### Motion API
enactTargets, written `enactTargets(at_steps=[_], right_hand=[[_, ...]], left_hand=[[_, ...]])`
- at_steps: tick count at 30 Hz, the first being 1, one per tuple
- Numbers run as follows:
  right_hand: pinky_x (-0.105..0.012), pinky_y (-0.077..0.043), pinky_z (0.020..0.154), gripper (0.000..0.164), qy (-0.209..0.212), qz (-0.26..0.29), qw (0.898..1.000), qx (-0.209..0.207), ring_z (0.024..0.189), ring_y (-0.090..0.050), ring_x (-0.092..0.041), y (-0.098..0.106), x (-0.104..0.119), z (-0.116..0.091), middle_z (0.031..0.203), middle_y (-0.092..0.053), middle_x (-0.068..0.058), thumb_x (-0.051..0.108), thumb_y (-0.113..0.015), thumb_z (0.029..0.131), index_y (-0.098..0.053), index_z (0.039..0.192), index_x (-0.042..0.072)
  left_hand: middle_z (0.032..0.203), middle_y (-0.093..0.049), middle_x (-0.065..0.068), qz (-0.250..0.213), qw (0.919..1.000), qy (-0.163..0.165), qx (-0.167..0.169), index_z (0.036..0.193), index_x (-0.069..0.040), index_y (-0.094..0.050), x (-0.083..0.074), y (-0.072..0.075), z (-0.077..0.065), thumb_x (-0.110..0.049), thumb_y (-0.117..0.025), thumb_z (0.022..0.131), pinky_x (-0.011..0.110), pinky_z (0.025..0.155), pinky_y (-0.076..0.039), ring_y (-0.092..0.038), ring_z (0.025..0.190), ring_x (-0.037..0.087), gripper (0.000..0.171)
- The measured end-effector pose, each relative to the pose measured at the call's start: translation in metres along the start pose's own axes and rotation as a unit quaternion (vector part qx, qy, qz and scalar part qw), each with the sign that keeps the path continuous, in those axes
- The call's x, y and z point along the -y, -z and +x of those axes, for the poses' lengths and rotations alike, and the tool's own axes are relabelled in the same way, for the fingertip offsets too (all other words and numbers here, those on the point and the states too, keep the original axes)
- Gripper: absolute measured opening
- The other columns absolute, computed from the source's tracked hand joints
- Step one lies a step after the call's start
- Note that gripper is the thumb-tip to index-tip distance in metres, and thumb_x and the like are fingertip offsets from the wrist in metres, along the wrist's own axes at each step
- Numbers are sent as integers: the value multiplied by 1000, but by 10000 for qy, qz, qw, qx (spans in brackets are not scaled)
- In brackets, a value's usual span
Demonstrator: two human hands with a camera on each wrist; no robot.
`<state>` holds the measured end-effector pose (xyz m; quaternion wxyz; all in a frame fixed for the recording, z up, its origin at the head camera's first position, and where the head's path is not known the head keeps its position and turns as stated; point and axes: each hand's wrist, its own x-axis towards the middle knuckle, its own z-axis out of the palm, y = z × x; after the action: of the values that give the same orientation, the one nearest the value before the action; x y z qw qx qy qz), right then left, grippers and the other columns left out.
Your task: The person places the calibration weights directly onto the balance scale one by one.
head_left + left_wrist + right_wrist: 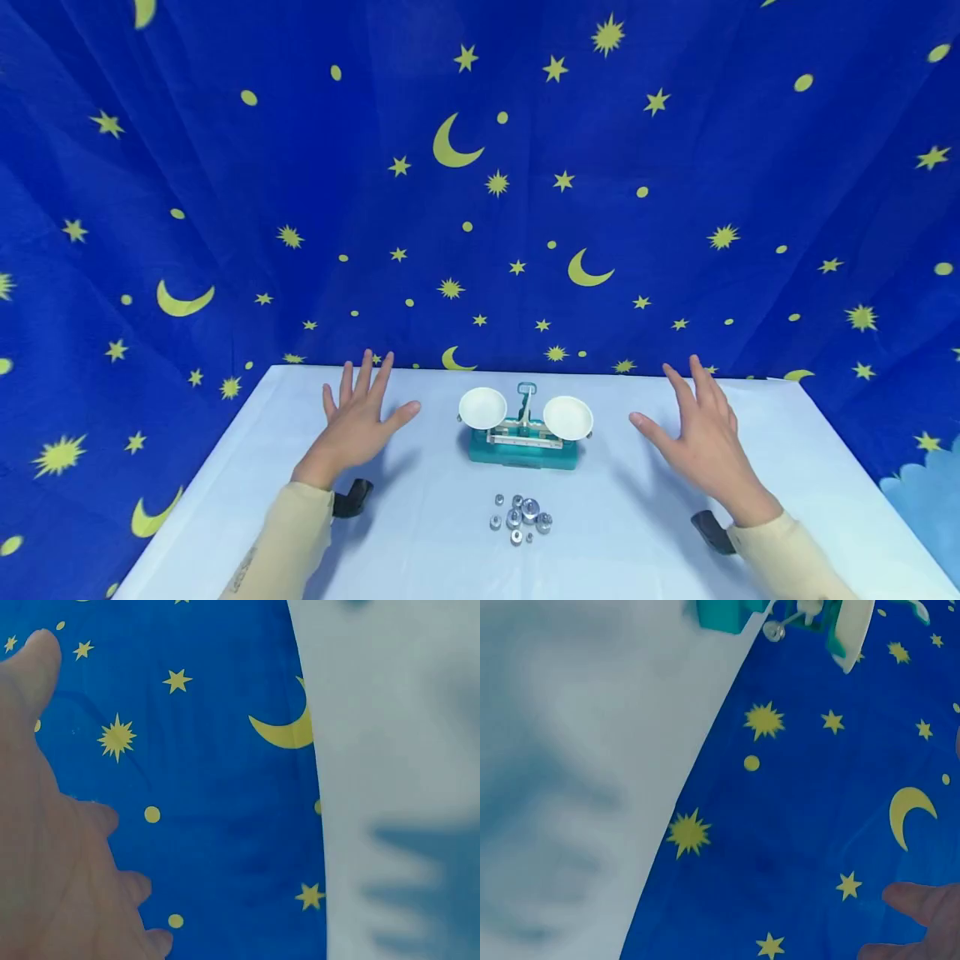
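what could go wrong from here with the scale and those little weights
1. The metal weights sit close together, so fingers reaching for one might knock its neighbours over.
2. The smallest weight looks tiny beside the others and could be fumbled or dropped.
3. The balance scale stands between the left hand and right hand; a careless sweep might bump its raised white pans.

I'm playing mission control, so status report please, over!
Left grip and right grip: spread, holding nothing. Balance scale: upright between them, pans empty. Metal weights: clustered nearer you. Nothing visibly blocking.
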<state>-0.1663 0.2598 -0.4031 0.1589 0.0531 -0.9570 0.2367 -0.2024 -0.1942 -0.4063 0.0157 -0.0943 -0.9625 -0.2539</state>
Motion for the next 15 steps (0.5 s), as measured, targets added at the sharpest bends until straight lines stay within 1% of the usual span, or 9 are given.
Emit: enactTargets(at_steps=[3, 5, 10, 15], right_hand=[[-82, -11, 106, 89, -31, 127, 9999, -30, 146, -7, -57, -3, 5, -2, 164, -6, -30, 53, -66, 93, -31, 154, -1], [-82, -14, 105, 85, 4, 270, 9996, -123, 145, -10, -57, -6, 8, -3, 163, -9, -30, 50, -66, 94, -33, 153, -2], [-81, -19, 104, 75, 91, 656, 9973, -301, 142, -17, -56, -11, 17, -11, 161, -17, -29, 41, -65, 97, -36, 151, -3], [-81, -24, 103, 73, 49, 813, 9962, -320, 143, -19, -53, -15, 27, -19, 161, -19, -27, 40, -65, 97, -37, 151, -1]], left_hand=[[167, 9, 17, -162, 9998, 13, 90, 163, -17, -6, -3, -7, 1, -63, -47, 99, 73, 109, 20, 19, 149, 45, 89], [168, 8, 16, -329, 9993, 33, 161, 163, -16, -6, -6, -11, 2, -61, -49, 99, 73, 110, 19, 17, 149, 46, 89], [168, 6, 15, -554, 9979, 87, 318, 163, -17, -4, -12, -19, 5, -63, -49, 97, 72, 113, 14, 12, 151, 44, 93], [168, 5, 14, -813, 9955, 77, 480, 163, -17, -1, -18, -25, 7, -63, -50, 97, 72, 115, 9, 10, 152, 41, 94]])
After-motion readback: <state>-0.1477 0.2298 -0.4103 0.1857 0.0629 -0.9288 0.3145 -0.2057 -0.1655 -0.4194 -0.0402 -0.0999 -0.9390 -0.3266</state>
